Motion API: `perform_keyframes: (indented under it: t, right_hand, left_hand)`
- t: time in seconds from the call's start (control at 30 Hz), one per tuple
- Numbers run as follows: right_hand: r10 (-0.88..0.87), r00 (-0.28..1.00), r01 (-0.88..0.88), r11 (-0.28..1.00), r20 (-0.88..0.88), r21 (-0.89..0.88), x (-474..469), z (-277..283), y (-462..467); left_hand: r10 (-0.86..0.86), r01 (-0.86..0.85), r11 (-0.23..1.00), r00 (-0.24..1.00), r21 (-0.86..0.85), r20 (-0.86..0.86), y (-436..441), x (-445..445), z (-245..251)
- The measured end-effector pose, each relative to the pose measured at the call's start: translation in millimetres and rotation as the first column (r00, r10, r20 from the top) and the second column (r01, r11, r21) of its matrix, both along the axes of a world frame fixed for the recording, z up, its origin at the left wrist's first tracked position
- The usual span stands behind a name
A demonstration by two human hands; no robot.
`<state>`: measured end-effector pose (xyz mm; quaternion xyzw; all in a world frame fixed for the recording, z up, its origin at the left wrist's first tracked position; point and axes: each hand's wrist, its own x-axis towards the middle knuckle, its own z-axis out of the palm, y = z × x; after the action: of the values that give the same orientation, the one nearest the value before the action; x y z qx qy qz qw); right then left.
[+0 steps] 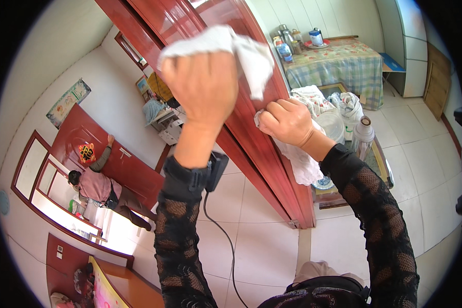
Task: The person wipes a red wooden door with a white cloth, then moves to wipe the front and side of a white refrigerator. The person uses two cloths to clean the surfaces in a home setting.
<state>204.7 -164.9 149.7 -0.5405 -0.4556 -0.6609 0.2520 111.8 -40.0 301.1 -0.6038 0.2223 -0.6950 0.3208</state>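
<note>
My left hand (202,84) is closed around a white cloth (210,38), whose folds spread above the knuckles and hang to the right. Hand and cloth are slightly blurred and appear over the glossy red wooden door frame (267,165). Lower and to the right, my right hand (287,119) is a fist at the frame's edge, gripping a second white cloth (300,163) that hangs beneath it. Whether the two cloths are joined is hard to see. A black device (216,171) with a cable is strapped at my left wrist.
At right, a low table (385,165) holds a thermos flask (364,133), a clear plastic container (331,125) and bundled cloth. Behind it stands a table with a checked tablecloth (331,81). At left, another person (100,184) reaches to a red door (111,161). A cable (231,238) hangs down.
</note>
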Motion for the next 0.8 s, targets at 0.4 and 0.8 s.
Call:
perform_keyframes:
  t: [0.4,0.8]
  right_hand:
    - [0.002,1.0,-0.002,1.0,0.022,0.001,1,-1,0]
    - [0.018,1.0,-0.018,1.0,0.006,0.021,0,-3,0]
  left_hand:
    - [0.102,-0.051,0.976,0.964,-0.21,0.244,-37,51,76]
    - [0.039,-0.036,0.994,0.999,-0.101,0.03,-12,57,17]
